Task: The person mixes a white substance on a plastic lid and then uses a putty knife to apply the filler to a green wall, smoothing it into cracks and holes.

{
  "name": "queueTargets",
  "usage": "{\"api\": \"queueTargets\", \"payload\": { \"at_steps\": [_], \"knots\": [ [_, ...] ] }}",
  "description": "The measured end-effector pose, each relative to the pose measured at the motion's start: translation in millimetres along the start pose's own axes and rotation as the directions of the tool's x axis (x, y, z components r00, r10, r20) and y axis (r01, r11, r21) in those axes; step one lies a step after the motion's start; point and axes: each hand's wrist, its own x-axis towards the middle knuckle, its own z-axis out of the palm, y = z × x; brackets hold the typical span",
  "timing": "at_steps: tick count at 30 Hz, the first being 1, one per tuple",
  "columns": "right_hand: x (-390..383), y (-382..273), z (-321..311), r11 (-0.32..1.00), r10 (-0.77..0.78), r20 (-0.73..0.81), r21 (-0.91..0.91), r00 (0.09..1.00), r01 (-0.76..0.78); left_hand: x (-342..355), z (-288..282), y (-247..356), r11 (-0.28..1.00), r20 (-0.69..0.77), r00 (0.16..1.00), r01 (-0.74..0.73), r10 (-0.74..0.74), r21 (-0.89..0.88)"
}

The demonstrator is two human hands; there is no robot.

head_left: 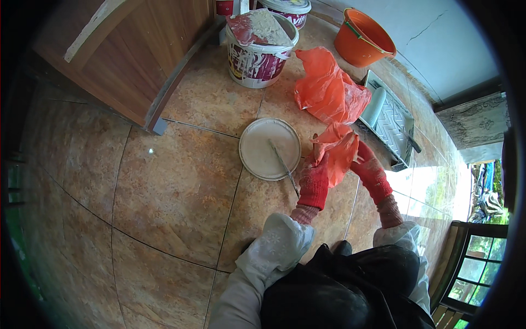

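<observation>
Between my two red-gloved hands is a crumpled orange-red plastic bag. My left hand is closed on its left side; my right hand pinches its right edge. Both gloves carry pale dusty smears. Just beyond lies a larger heap of the same orange-red plastic; I cannot tell whether the two are joined. Left of my left hand, a round whitish lid rests on the floor. A thin stick-like tool leans across its rim, its lower end beside my left wrist.
A paint bucket smeared with white holds a caked scraper-like piece on top; another lidded bucket stands behind. An orange basin is by the wall. The roller tray holds a roller. A wooden door stands at left.
</observation>
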Motion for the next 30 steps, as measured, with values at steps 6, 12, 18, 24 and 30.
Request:
{"api": "queueTargets", "payload": {
  "at_steps": [6,12,18,24,30],
  "knots": [
    [5,-72,-5,0.97,-0.236,0.168,-0.018,0.957,0.242,-3,-17,17,0.807,0.228,0.973,-0.154,0.024,0.57],
    [14,-93,-16,0.993,-0.097,0.103,-0.06,0.99,0.104,-1,-18,9,0.759,0.256,0.958,-0.263,0.131,0.595],
    [23,-86,-9,0.913,-0.374,0.122,-0.129,0.919,0.388,29,-40,27,0.974,0.092,0.973,-0.204,0.213,-0.098],
    [37,-86,-15,0.898,-0.383,0.059,-0.211,0.922,0.387,36,-51,43,0.978,0.278,0.955,-0.045,0.102,-0.203],
    [43,-108,-19,0.821,-0.365,0.096,-0.435,0.926,0.369,37,-39,31,0.935,0.255,0.943,-0.124,0.216,-0.332]
  ]
}}
